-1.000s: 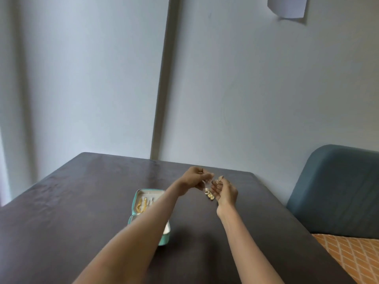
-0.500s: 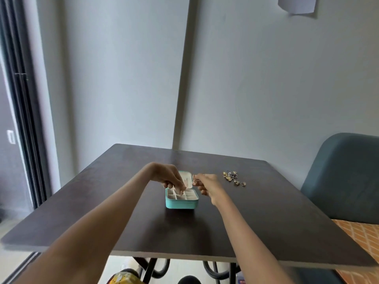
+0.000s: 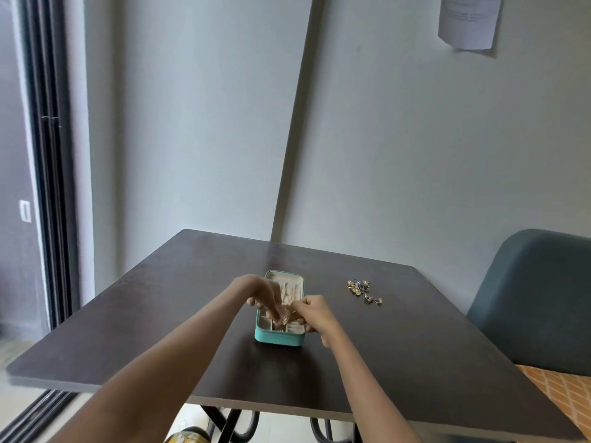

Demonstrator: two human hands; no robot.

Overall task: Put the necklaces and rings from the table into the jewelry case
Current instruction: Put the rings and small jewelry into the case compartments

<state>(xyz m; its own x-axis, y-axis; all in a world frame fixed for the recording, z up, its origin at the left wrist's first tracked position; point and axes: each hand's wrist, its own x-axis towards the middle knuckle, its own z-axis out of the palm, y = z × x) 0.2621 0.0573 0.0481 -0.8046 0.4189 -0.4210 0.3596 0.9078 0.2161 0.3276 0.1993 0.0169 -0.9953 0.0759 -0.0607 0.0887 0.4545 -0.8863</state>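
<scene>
An open teal jewelry case (image 3: 279, 337) with a cream lining lies in the middle of the dark table (image 3: 160, 314). Gold pieces hang in its raised lid (image 3: 289, 284). My left hand (image 3: 263, 295) and my right hand (image 3: 315, 313) meet just above the case's compartments. Between their fingertips they pinch a thin gold necklace (image 3: 285, 314) that dangles into the case. A small heap of rings (image 3: 359, 286) lies on the table to the right of the case, with two loose rings (image 3: 373, 299) beside it.
A blue-grey upholstered chair (image 3: 537, 298) stands at the table's right side, with an orange patterned cushion (image 3: 563, 398) in front of it. A dark door frame (image 3: 51, 187) runs down the left. A sheet of paper (image 3: 468, 20) hangs on the grey wall.
One second ago both hands held jewelry to the right of the case. They have moved over the case, and now hold a necklace above its compartments. The camera has pulled back.
</scene>
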